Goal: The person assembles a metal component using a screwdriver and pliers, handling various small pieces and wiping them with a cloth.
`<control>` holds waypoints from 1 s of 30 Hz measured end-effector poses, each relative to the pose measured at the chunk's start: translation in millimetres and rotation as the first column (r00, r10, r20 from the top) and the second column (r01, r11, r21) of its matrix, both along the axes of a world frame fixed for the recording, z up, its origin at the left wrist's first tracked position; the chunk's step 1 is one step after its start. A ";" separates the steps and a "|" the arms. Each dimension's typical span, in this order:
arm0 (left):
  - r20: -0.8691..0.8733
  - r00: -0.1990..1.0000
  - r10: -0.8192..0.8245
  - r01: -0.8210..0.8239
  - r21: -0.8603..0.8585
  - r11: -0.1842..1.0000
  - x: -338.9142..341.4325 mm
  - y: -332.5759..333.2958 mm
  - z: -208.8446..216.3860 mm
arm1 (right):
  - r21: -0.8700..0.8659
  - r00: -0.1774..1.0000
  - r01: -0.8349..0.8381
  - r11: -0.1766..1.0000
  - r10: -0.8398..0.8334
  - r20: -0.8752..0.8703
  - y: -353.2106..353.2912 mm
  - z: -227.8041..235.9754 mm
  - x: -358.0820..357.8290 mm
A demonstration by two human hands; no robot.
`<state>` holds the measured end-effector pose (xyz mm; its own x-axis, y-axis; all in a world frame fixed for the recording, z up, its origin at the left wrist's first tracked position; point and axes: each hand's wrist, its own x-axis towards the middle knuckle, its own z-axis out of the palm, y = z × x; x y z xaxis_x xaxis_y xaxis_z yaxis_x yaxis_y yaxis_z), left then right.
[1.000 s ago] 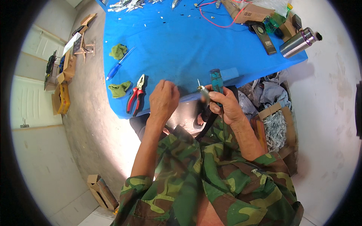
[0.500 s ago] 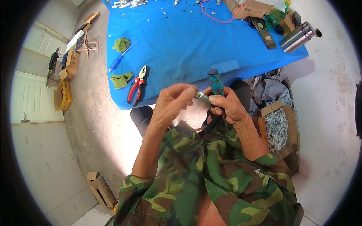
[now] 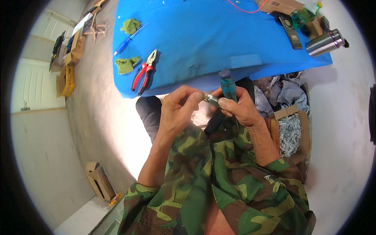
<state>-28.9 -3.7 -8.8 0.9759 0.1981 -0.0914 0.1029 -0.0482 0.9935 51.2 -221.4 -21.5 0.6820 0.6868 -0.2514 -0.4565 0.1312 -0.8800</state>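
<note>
Over my lap, just off the table's near edge, both hands meet at a small silvery metal cylinder (image 3: 212,99). My left hand (image 3: 178,107) is closed, thumb and forefinger pinching the cylinder's left end. The other end sits between the thumb and fingers of my right hand (image 3: 243,107). That same hand also grips a screwdriver (image 3: 228,86) with a worn teal handle, standing handle up. Its shaft points down and is mostly hidden by my fingers and sleeve. What lies inside the left fingertips is hidden.
On the blue-covered table (image 3: 188,43) lie red-handled pliers (image 3: 144,72), a blue screwdriver (image 3: 127,44) and two green cloths (image 3: 127,65). A steel flask (image 3: 325,43) lies at the right, near a dark oblong device (image 3: 290,33). Below stands a cardboard box of metal pieces (image 3: 290,135).
The view has shifted, so the table and its things sit higher in the picture. Both hands keep their hold on the metal cylinder, and the teal screwdriver leans slightly differently.
</note>
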 end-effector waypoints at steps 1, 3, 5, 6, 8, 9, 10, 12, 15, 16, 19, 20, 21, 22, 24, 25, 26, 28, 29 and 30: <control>-0.023 1.000 0.009 -0.009 0.013 1.000 -4.2 1.9 -2.8 | -0.002 0.998 -0.014 1.000 0.015 0.056 3.8 -3.2 -3.0; -0.103 0.995 0.020 -0.028 -0.075 0.997 -12.2 1.2 -19.0 | -0.002 0.984 -0.042 0.999 0.042 0.173 16.2 -4.4 -9.7; -0.147 0.986 0.072 -0.088 -0.103 0.991 -18.6 1.0 -29.0 | 0.005 0.968 -0.069 0.998 0.066 0.242 21.0 1.8 -13.2; -0.152 0.981 0.121 -0.135 -0.086 0.987 -21.5 0.6 -31.2 | 0.012 0.966 -0.057 0.998 0.052 0.254 22.1 2.4 -13.7; -0.161 0.972 0.170 -0.181 -0.058 0.982 -27.3 2.9 -28.3 | -0.029 0.986 -0.027 0.999 0.031 0.161 20.3 1.3 -11.1; -0.177 0.970 0.165 -0.175 -0.042 0.984 -29.5 5.6 -30.2 | -0.061 0.985 0.003 0.998 0.008 0.173 18.0 -0.1 -9.1; -0.192 0.969 0.158 -0.166 -0.026 0.986 -31.2 8.1 -35.6 | -0.092 0.982 0.034 0.995 -0.017 0.186 15.5 -2.3 -7.5; -0.193 0.968 0.162 -0.160 0.024 0.987 -35.8 10.1 -45.0 | -0.141 0.973 0.110 0.984 -0.078 0.219 12.5 -8.1 -7.4; -0.252 0.949 0.188 -0.204 -0.040 0.978 -42.2 14.2 -55.8 | -0.101 0.975 0.172 0.980 -0.154 0.159 8.8 -5.4 -9.0; -0.244 0.953 0.181 -0.199 -0.054 0.978 -41.9 15.6 -57.2 | -0.101 0.970 0.199 0.975 -0.182 0.159 7.9 -6.5 -10.1; -0.283 0.944 0.169 -0.184 -0.027 0.983 -40.3 19.0 -57.3 | -0.094 0.963 0.244 0.965 -0.230 0.139 6.4 -11.1 -12.3; -0.290 0.942 0.170 -0.186 -0.028 0.982 -40.1 18.8 -58.3 | -0.094 0.965 0.242 0.966 -0.230 0.122 3.8 -12.4 -13.1; -0.297 0.940 0.171 -0.188 -0.028 0.982 -40.0 18.8 -58.7 | -0.093 0.968 0.239 0.966 -0.230 0.105 1.6 -13.7 -13.3; -0.304 0.937 0.173 -0.190 -0.028 0.981 -39.9 19.2 -59.7 | -0.098 0.963 0.256 0.962 -0.244 0.114 0.9 -15.1 -13.0; -0.289 0.943 0.164 -0.204 -0.111 0.973 -41.5 20.4 -68.3 | -0.121 0.954 0.286 0.951 -0.270 0.130 1.4 -17.0 -13.3; -0.281 0.946 0.161 -0.210 -0.152 0.966 -42.2 21.9 -73.3 | -0.121 0.948 0.300 0.946 -0.282 0.145 2.1 -18.6 -12.7; -0.265 0.953 0.145 -0.194 -0.168 0.967 -42.7 24.4 -76.6 | -0.119 0.943 0.311 0.943 -0.291 0.161 3.3 -19.7 -11.1; -0.285 0.947 0.151 -0.207 -0.178 0.962 -45.1 23.4 -79.5 | -0.132 0.939 0.323 0.937 -0.300 0.170 2.0 -20.2 -9.7; -0.295 0.943 0.153 -0.213 -0.183 0.960 -46.6 22.5 -80.6 | -0.148 0.940 0.324 0.934 -0.300 0.164 0.3 -19.8 -9.6; -0.304 0.940 0.152 -0.215 -0.185 0.959 -48.3 23.3 -81.8 | -0.157 0.941 0.323 0.933 -0.298 0.161 0.2 -19.7 -8.5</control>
